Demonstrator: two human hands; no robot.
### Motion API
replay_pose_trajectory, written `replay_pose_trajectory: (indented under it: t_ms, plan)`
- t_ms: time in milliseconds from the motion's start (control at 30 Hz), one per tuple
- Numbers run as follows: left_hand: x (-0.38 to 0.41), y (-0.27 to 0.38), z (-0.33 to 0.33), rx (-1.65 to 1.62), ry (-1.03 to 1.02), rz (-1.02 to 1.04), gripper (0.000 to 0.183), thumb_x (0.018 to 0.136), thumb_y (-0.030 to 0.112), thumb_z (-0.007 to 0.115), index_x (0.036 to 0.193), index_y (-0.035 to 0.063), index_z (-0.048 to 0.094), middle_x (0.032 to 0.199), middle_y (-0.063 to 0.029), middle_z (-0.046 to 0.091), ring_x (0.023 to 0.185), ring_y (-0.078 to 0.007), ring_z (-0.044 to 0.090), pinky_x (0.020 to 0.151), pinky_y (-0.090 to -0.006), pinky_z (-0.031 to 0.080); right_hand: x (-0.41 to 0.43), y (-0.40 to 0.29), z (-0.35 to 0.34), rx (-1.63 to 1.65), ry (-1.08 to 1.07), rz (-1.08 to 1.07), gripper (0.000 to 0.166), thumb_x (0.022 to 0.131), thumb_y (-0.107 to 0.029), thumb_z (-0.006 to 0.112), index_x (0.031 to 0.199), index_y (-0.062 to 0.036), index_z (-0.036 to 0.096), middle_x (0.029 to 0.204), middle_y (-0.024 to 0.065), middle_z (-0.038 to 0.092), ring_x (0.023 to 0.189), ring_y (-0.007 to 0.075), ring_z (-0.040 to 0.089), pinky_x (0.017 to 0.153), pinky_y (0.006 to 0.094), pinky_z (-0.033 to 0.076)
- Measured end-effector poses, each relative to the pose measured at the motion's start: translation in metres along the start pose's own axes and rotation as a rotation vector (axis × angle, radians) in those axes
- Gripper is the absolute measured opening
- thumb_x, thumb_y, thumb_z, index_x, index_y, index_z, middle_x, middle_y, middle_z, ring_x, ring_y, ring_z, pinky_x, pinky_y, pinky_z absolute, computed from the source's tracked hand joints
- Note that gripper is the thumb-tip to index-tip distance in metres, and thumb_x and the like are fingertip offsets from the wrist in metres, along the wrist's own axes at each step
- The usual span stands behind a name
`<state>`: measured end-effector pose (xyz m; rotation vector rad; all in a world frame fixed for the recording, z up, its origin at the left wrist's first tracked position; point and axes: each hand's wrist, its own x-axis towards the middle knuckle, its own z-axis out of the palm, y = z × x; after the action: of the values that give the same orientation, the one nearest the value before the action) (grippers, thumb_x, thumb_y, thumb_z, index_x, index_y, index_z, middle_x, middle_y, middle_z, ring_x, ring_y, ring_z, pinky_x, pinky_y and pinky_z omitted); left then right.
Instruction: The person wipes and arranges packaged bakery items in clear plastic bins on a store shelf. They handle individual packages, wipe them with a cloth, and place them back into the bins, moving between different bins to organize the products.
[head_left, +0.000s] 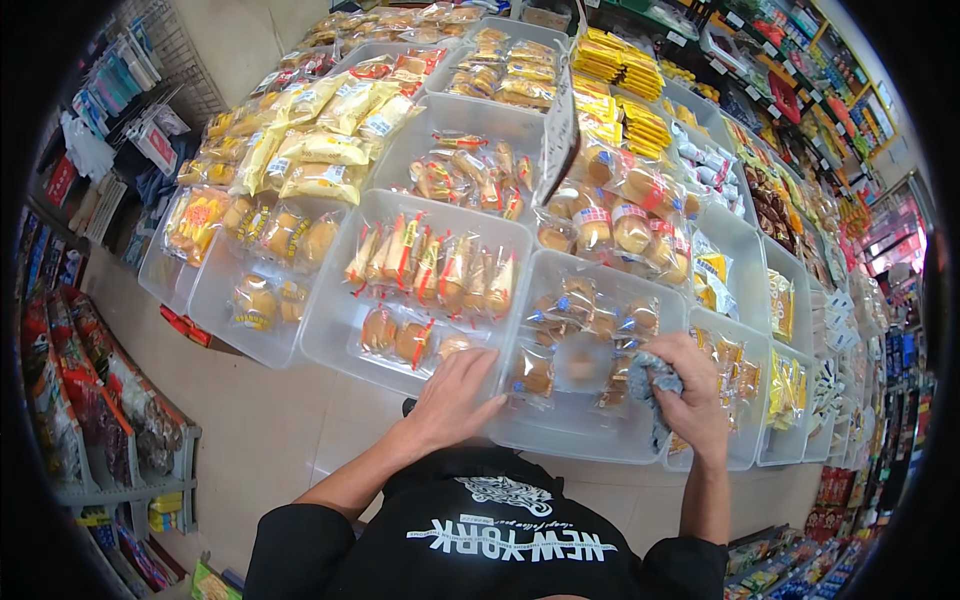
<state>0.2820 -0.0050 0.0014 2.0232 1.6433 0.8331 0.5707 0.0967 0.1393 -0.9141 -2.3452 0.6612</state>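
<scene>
My left hand (459, 397) lies over the front right corner of a translucent plastic bin (337, 367), thumb apart from the fingers and nothing visible in its grip. This bin holds wrapped cone-shaped pastries (427, 262) and, closer to me, a few round wrapped cakes (412, 341). In my right hand (690, 390) is a crumpled grey-blue cloth (651, 382). The cloth hangs at the right side wall of the neighbouring bin (585, 435), which contains several brown cakes in clear wrappers (534, 371). A blurred patch hides part of these cakes.
Yellow bread packets (322, 150) are heaped at the back left. An upright sign (559, 127) stands among the bins, beside stacked yellow packets (645, 127). More bins (784, 420) run along the right. A shelf rack of packaged goods (112, 420) stands left, across the tiled floor (247, 420).
</scene>
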Motion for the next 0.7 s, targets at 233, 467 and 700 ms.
replay_pose_trajectory:
  t_ms: [233,467,700]
  plan:
    - [-0.016,-0.077,-0.092,0.147,0.28,0.056,0.048,0.082,0.019,0.07,0.122,-0.0026,0.055,0.126,-0.0214,0.055,0.116,-0.0401,0.052,0.099,-0.0481,0.042,-0.018,-0.024,0.063,0.098,0.197,0.17,0.035,0.071,0.011,0.059,0.105,0.0031,0.061,0.1,0.0156,0.062,0.093,0.0289,0.062,0.083,0.0325,0.048]
    - [-0.041,-0.159,-0.146,0.302,0.254,-0.101,0.048,0.085,0.018,0.066,0.127,-0.0014,0.053,0.136,-0.0239,0.046,0.125,-0.0402,0.046,0.104,-0.0475,0.037,-0.038,-0.051,0.115,0.176,0.392,0.389,0.018,0.086,0.006,0.057,0.103,0.0029,0.06,0.095,0.0079,0.058,0.085,0.0142,0.055,0.077,0.0251,0.045]
    - [-0.052,-0.176,-0.145,0.283,0.115,-0.177,0.057,0.087,0.019,0.065,0.136,-0.0009,0.045,0.142,-0.0254,0.039,0.132,-0.0411,0.039,0.107,-0.0478,0.035,-0.038,-0.059,0.14,0.254,0.44,0.489,0.017,0.089,0.005,0.058,0.105,0.0029,0.059,0.093,0.0043,0.056,0.084,0.0103,0.052,0.075,0.023,0.043]
